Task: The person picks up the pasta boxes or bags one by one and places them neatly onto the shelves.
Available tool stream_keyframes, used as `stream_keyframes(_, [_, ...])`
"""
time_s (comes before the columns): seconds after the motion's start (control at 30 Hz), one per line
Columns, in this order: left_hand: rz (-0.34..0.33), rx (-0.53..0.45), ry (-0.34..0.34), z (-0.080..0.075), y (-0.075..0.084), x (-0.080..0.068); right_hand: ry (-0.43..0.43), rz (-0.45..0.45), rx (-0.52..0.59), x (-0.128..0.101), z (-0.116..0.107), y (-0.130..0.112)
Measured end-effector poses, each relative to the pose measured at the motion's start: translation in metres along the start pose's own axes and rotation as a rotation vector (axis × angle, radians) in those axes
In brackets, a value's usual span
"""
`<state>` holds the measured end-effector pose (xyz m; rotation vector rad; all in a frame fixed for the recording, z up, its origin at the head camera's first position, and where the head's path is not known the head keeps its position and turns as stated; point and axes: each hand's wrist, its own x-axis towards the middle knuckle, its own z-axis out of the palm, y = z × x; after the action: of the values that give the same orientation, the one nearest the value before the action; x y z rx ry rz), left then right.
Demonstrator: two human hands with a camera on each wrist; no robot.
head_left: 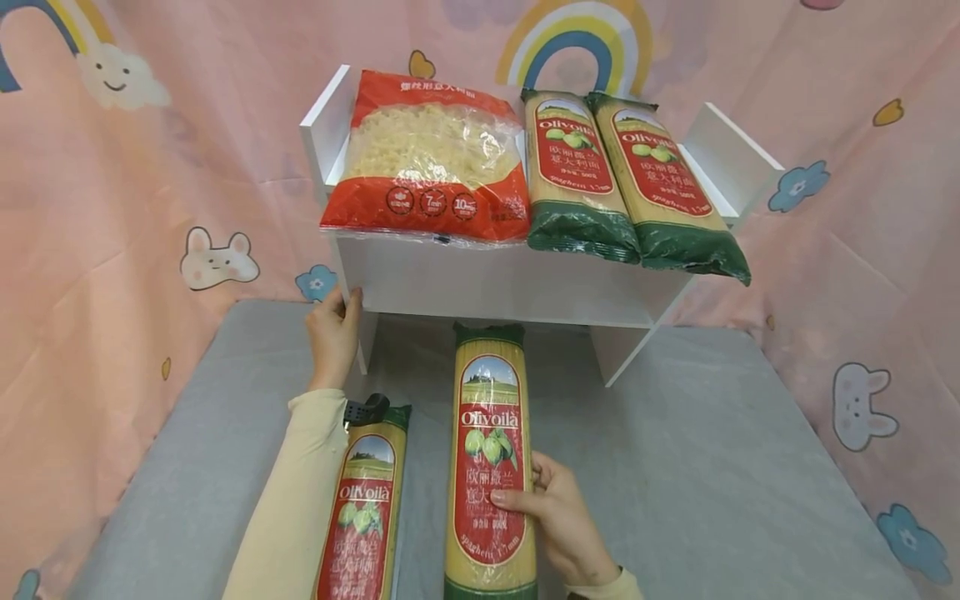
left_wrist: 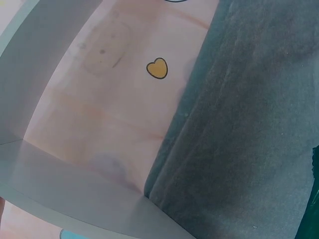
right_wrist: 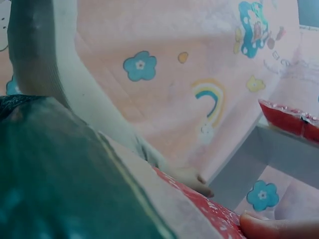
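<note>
Gripping the middle spaghetti pack on the table, right hand looks mid-pickup; left hand clasps the shelf leg. Probably needs lifting beside shelved packs.

Both arms wear long, pale yellow sleeves ending snug at the wrists, and a small black strap (the wrist camera's mount) sits at the left one.

spaghetti packet, lower centre: "Olivoila", "Spaghetti" | packet at lower left: "Olivoila" | two shelf packets, upper right: "Olivoila" | red pasta bag, upper centre: "7 min", "10"; Chinese print unread
</note>
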<state>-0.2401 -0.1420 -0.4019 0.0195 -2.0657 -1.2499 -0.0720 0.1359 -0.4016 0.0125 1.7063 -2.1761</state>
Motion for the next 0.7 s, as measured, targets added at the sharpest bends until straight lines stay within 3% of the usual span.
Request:
stream_keyframes(0.4, [-0.002,-0.01,0.003,-0.001,0.001,-0.001,0.021,-0.035,-0.042,0.015,0.006,-0.018])
stream_keyframes(0.7, [-0.023,-0.005,-0.011,-0.001,0.0,0.0,0.052,-0.043,0.008,0.042,0.016,-0.026])
